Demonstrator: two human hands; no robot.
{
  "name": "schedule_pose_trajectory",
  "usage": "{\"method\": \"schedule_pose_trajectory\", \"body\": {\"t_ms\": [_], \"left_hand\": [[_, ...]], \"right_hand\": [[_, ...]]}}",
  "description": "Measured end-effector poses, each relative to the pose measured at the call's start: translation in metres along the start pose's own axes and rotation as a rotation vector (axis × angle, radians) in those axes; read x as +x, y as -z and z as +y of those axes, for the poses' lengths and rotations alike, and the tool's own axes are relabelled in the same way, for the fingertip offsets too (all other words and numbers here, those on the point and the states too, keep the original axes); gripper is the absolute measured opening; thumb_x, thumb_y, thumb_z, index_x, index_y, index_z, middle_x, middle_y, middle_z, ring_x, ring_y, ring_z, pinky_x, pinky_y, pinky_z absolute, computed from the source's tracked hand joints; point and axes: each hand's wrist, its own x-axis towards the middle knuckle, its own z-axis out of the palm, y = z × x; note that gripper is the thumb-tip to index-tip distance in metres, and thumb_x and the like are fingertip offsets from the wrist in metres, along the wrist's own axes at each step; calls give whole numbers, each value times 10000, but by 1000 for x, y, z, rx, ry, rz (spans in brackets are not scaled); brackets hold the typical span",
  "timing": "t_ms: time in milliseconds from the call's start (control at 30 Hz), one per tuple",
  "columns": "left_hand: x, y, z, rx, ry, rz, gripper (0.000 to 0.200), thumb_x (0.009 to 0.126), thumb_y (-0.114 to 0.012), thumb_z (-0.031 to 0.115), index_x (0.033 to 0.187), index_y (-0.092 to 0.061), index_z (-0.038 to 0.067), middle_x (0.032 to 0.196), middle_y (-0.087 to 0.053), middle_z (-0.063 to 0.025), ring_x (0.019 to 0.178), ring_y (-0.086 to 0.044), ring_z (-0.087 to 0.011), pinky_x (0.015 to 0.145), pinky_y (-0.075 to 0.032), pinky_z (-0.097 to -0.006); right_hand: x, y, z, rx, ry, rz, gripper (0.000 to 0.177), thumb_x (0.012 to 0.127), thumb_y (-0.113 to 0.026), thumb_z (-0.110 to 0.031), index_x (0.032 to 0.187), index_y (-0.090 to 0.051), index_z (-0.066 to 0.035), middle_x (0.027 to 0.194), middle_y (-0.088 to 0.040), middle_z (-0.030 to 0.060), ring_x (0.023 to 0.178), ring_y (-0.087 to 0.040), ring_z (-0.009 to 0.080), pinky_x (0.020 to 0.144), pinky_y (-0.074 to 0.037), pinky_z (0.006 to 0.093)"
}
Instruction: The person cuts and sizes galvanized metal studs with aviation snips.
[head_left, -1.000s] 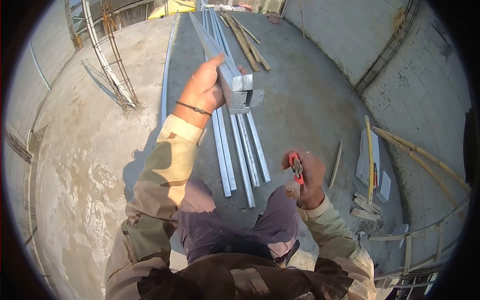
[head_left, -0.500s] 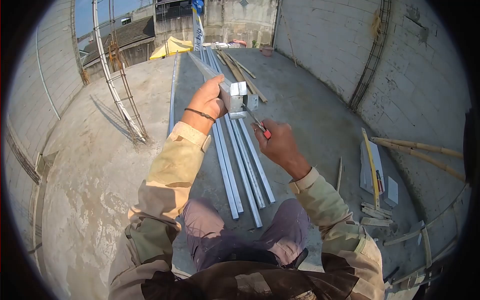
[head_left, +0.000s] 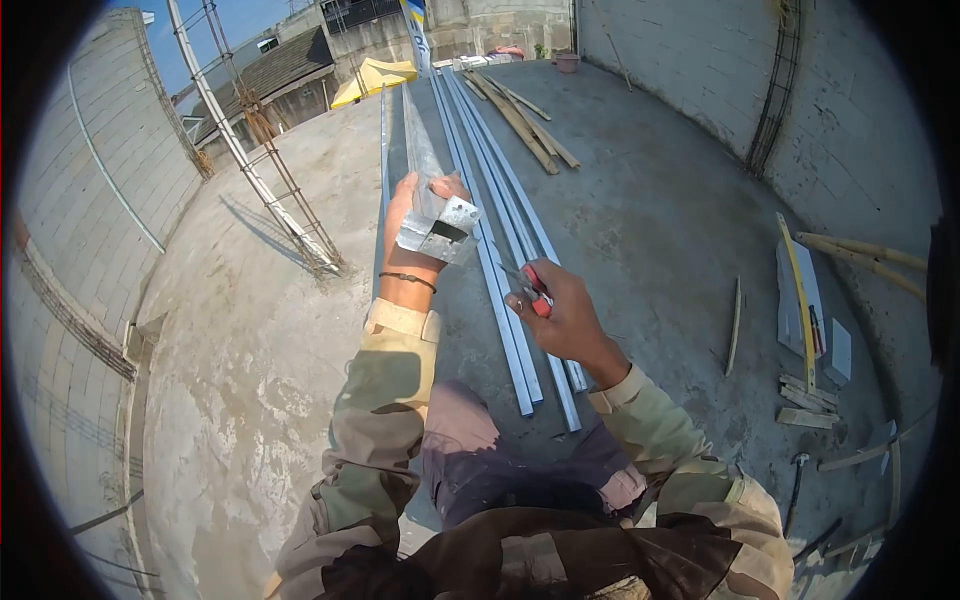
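Note:
My left hand (head_left: 397, 222) is wrapped round a long galvanized steel channel (head_left: 424, 155) near its close end. The channel stretches away from me, and its cut end has bent metal flaps (head_left: 458, 217) around an opening. In my right hand (head_left: 573, 315) are red-handled tin snips (head_left: 540, 293), their blades pointing up and left. The snips are to the right of the channel end and apart from it. Below both hands, several long steel channels (head_left: 512, 340) lie side by side on the concrete floor.
Wooden strips (head_left: 520, 125) lie at the back, beyond the channels. A yellow spirit level (head_left: 797, 300) rests on a pale block at the right, with bamboo poles (head_left: 860, 250) nearby. A rebar column (head_left: 285, 185) rises at the left. Block walls (head_left: 680, 80) border the floor.
The snips have come out of the channel's end and moved away to the right. The channel end has turned in my left hand, and the view has shifted.

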Motion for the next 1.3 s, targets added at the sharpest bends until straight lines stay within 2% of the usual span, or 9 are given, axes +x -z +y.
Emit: {"method": "schedule_pose_trajectory", "body": {"t_ms": [100,233,367,533,667,733,1033,1267,1300], "left_hand": [[-13,7,5,-88,10,55,521,988,-620,219,1334,-392,-95,954,-512,-93,848,-568,-182,773,-514,-340],[-21,5,3,-104,-60,133,571,991,-626,235,1376,-359,-91,956,-501,-78,793,-553,-165,719,-514,-338],[-22,7,2,-70,-74,157,568,992,-618,239,1380,-365,-90,954,-506,-78,756,-550,-155,689,-514,-320],[-25,12,6,-45,-53,159,552,986,-624,227,1369,-382,-89,948,-505,-81,762,-549,-156,683,-512,-309],[-21,24,3,7,-98,152,507,990,-615,223,1320,-399,-96,933,-506,-82,754,-541,-153,669,-511,-300],[-15,31,-6,24,-102,154,488,992,-610,227,1297,-407,-96,928,-508,-81,751,-539,-152,666,-511,-298],[24,89,-64,328,-197,290,421,1024,-539,329,1189,-446,-47,858,-511,-72,725,-540,-161,669,-519,-297],[53,115,-104,448,-232,433,372,1026,-537,369,1101,-486,9,835,-547,-81,703,-572,-175,670,-545,-311],[58,114,-104,446,-231,428,374,1022,-545,375,1091,-489,12,841,-553,-85,705,-576,-179,670,-547,-313]], "right_hand": [[14,11,-5,-192,53,-94,300,859,-802,-182,931,-578,5,845,-597,168,773,-601,366,681,-472,449],[32,23,-1,-352,174,-205,307,847,-808,-212,989,-622,-13,924,-646,154,891,-633,355,750,-498,460],[39,21,4,-335,296,-199,292,833,-808,-204,970,-611,-36,857,-638,150,825,-623,364,701,-468,460],[34,28,-3,-421,147,-311,151,754,-767,-113,836,-669,-34,679,-634,173,672,-621,422,654,-489,472],[14,29,-8,-508,43,-329,153,757,-721,-126,868,-707,-23,690,-670,198,712,-675,415,679,-526,507],[-1,32,-8,-514,-52,-250,94,738,-705,-97,779,-683,-16,676,-635,216,676,-625,442,667,-496,515],[-65,62,23,-553,-377,-185,88,726,-657,-80,766,-675,-4,718,-660,226,704,-633,450,707,-511,521],[-100,56,65,-642,-458,82,176,743,-685,-116,889,-698,-19,773,-689,221,767,-670,447,707,-538,540],[-99,50,72,-620,-369,193,143,735,-685,-89,855,-656,-16,744,-663,214,721,-648,447,679,-523,532]]}}
